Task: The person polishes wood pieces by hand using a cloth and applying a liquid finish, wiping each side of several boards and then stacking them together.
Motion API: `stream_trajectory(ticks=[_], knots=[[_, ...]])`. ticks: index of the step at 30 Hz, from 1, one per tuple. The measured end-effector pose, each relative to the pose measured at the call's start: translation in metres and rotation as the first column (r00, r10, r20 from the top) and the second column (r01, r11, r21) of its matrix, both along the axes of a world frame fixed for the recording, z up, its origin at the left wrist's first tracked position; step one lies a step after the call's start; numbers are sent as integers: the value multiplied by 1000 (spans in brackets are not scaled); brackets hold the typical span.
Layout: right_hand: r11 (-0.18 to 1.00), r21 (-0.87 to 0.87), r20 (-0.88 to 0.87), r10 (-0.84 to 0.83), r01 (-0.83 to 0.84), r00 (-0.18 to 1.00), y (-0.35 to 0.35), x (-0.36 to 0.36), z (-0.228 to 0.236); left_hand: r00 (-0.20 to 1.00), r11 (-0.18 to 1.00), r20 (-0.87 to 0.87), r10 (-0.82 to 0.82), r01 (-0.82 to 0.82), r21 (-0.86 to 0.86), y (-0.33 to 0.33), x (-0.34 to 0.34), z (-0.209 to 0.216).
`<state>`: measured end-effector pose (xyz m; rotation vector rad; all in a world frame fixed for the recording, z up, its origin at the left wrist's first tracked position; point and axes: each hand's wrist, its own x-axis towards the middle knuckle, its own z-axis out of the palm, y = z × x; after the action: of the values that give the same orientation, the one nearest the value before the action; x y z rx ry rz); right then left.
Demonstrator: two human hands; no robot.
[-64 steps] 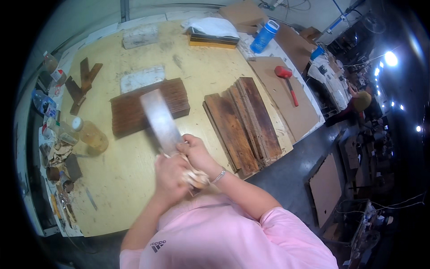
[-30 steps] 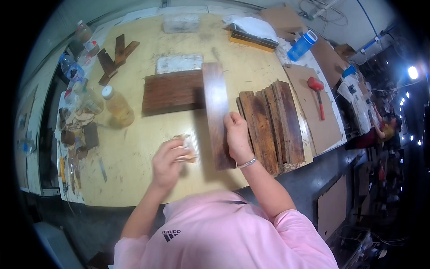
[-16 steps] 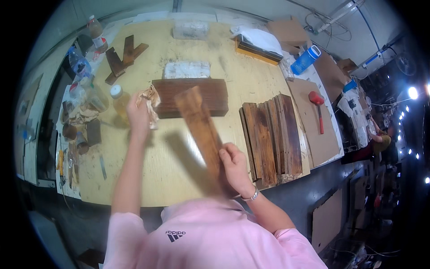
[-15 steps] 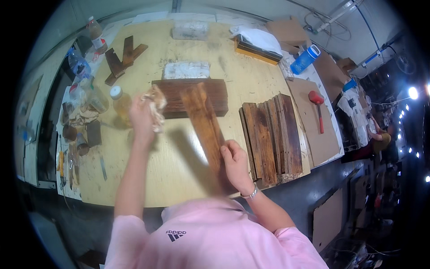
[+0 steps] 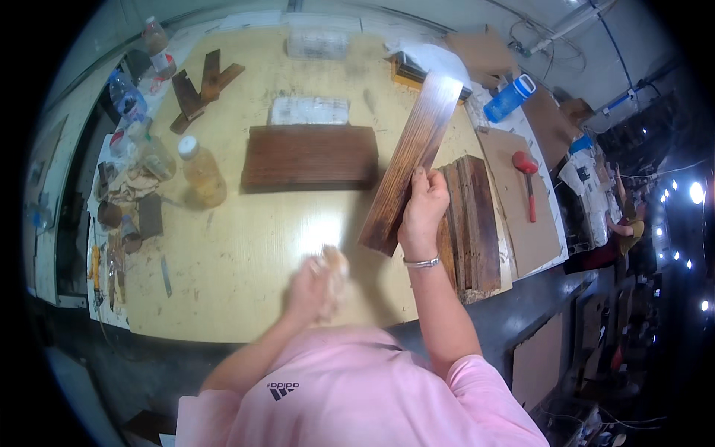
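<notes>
My right hand grips a brown wooden board by its right edge. The board is tilted up above the table, its far end shining under the light. Low over the near middle of the table, my left hand is closed around a crumpled, stained rag; both are smeared by motion. Beyond them a stack of dark reddish-brown boards lies crosswise. Several brown boards stand side by side to the right of my right hand, partly hidden by it and the held board.
A bottle of yellowish liquid stands left of the stack. White wrapped blocks lie behind it. Loose wood pieces rest at the far left. On the right are a red mallet and a blue bottle. Another person is at far right.
The board has swung up and right in my right hand, showing another face. My left hand has carried the rag from beside the stack toward the near middle.
</notes>
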<state>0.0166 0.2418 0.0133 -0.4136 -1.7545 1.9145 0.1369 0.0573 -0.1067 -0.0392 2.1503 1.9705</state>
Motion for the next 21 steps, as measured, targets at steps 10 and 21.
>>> stream_trajectory(ticks=[10,21], knots=[[992,-113,22,57,-54,998,-29,7,-19,536,891,-742,-403,43,-453,-14,-25,43],[962,-260,26,98,-88,995,-43,21,4,539,852,-759,-366,-135,-507,-12,-48,93]])
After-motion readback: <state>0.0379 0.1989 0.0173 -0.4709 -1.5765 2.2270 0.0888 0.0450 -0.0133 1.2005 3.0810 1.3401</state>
